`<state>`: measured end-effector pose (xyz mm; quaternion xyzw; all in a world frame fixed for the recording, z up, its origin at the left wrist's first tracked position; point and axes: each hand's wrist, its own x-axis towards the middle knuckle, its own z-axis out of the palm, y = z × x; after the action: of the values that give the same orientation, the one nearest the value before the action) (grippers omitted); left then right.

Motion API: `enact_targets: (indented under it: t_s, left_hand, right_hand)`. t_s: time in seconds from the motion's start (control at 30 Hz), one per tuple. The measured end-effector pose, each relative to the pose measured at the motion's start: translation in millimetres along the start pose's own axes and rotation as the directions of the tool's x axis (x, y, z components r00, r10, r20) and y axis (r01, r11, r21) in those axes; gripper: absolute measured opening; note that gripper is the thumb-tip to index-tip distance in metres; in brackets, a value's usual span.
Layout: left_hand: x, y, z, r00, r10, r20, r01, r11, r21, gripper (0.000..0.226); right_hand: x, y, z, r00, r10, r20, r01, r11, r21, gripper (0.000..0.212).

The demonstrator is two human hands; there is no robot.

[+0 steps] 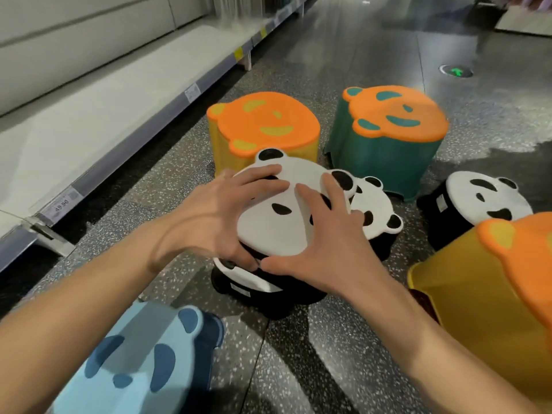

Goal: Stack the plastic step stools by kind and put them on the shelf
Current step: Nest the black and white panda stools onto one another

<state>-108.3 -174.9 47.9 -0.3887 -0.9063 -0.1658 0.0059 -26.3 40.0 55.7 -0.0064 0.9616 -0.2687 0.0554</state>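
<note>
The speckled floor (328, 348) carries three panda stools (298, 291), a yellow stool (263, 124), a green stool (385, 153), a blue stool (134, 360) and a tipped yellow stool (478, 303).
</note>
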Motion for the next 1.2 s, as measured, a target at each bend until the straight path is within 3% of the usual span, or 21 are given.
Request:
enact_targets:
  t_s: [0.2, 0.37, 0.5, 0.67, 0.8, 0.9, 1.0, 1.1, 1.2]
  left_hand:
    - [-14, -23, 29, 0.999, -0.045, -0.022, 0.044, 0.998, -0.039, 0.127]
    - [-11, -44, 50, 0.996, -0.047, 0.074, 0.039, 0.994, 0.099, 0.130]
    - [-25, -54, 90, 0.954, -0.227, 0.193, 0.206, 0.971, 0.123, 0.137]
    - [-34, -45, 104, 0.926, -0.327, 0.190, 0.305, 0.942, 0.137, 0.139]
    - [-31, -31, 104, 0.906, -0.367, 0.213, 0.342, 0.929, 0.144, 0.140]
    - [-22, 0, 112, 0.879, -0.402, 0.256, 0.371, 0.915, 0.160, 0.140]
    - [7, 25, 100, 0.784, -0.480, 0.394, 0.404, 0.876, 0.264, 0.134]
    - [55, 38, 73, 0.732, -0.420, 0.536, 0.319, 0.907, 0.275, 0.107]
    - [115, 59, 66, 0.787, -0.287, 0.546, 0.229, 0.958, 0.174, 0.078]
  right_hand:
    - [19, 5, 37, 0.998, -0.015, 0.064, 0.015, 1.000, -0.005, 0.124]
    - [28, 20, 73, 0.990, 0.018, 0.139, -0.014, 0.999, -0.033, 0.122]
    - [34, 34, 103, 0.976, -0.026, 0.218, 0.066, 0.981, -0.180, 0.122]
    - [37, 39, 112, 0.949, -0.042, 0.312, 0.146, 0.936, -0.319, 0.118]
    - [51, 42, 74, 0.860, 0.001, 0.510, 0.249, 0.872, -0.421, 0.113]
    - [59, 45, 20, 0.793, 0.048, 0.607, 0.375, 0.747, -0.549, 0.097]
    - [62, 57, -30, 0.815, 0.063, 0.576, 0.362, 0.720, -0.592, 0.093]
    - [71, 82, -58, 0.877, 0.068, 0.476, 0.251, 0.779, -0.574, 0.098]
    - [86, 115, -60, 0.930, 0.157, 0.331, 0.027, 0.871, -0.490, 0.100]
